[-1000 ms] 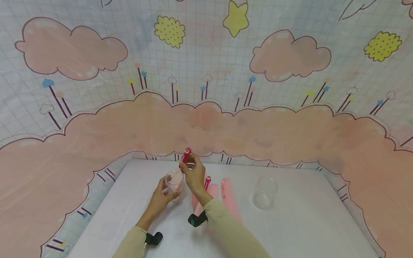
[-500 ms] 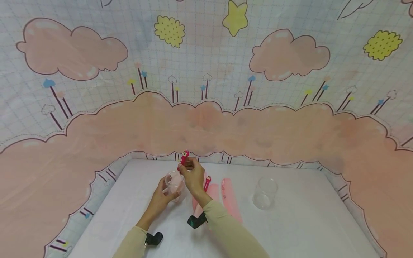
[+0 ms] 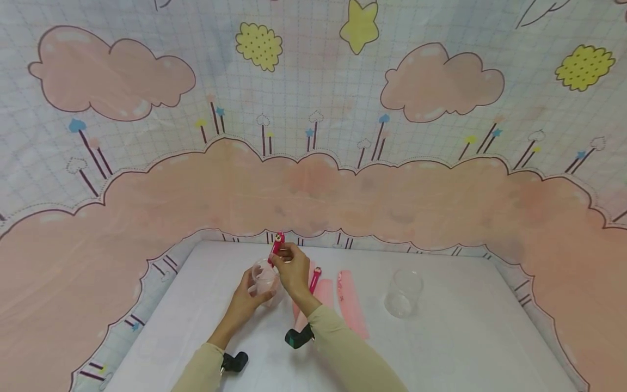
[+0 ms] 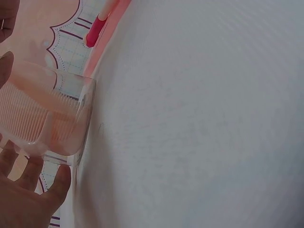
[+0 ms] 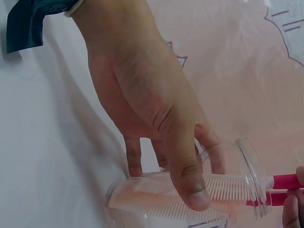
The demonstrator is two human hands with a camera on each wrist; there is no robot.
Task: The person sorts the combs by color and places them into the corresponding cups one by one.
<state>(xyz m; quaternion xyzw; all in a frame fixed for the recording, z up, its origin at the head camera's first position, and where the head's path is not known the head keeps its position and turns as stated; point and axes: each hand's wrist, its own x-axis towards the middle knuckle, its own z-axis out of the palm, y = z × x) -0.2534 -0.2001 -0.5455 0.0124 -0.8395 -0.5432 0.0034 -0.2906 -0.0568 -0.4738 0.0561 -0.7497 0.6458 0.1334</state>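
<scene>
My left hand (image 3: 243, 302) grips a clear plastic cup (image 3: 264, 280) at the left of the table, tilted, with fingers and thumb around its side. Pink comb teeth (image 5: 156, 204) show through its wall in the right wrist view, running along the cup in two rows. Over the rim, my right hand (image 3: 294, 274) pinches a slim red stick (image 3: 276, 249) with a small cartoon figure on top. Its lower end reaches into the cup mouth. Right-hand fingertips (image 5: 295, 209) appear at that view's edge, beside the red part.
A second clear cup (image 3: 403, 296) stands to the right. Between the cups lie a pink comb (image 3: 351, 305) with red markings, other pink pieces (image 3: 324, 292) and another red stick (image 3: 315, 279) with a figure top, partly behind the right forearm. A patterned cloth wall (image 3: 313, 190) rises behind the table.
My right hand has moved down and slightly left, lowering the red stick farther into the cup. The left hand and the gripped cup have barely moved.
</scene>
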